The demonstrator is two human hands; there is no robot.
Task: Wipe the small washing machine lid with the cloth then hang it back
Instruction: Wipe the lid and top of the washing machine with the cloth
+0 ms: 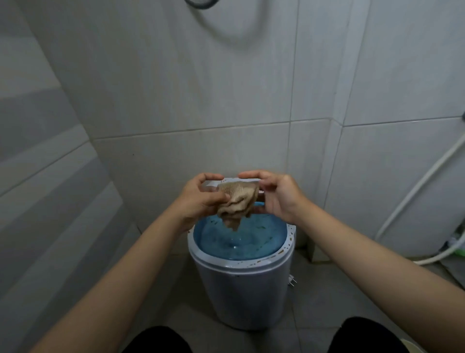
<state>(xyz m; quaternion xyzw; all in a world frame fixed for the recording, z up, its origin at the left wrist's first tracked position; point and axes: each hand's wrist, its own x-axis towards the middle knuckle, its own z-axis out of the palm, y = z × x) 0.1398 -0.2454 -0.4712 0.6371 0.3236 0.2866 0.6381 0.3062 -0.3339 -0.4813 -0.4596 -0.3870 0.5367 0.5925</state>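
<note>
At the centre of the frame a tan cloth (236, 201) is held in the air between both hands: its left edge is pinched by the closed left hand (201, 199), its upper right corner by the fingertips of the right hand (273, 194). The cloth hangs bunched just above the blue lid (239, 239) of the washer (241, 289), low in the centre, not touching it. The cloth seems to be being spread or folded, before wiping or before hanging; which cannot be told. If wiping is next, a lowering onto the lid is called for.

Your left hand (198, 199), right hand (274, 196) and the cloth (237, 202) hid the washing machine's (241, 284) back panel. The top edge cropped a dark ring (201, 3).
</note>
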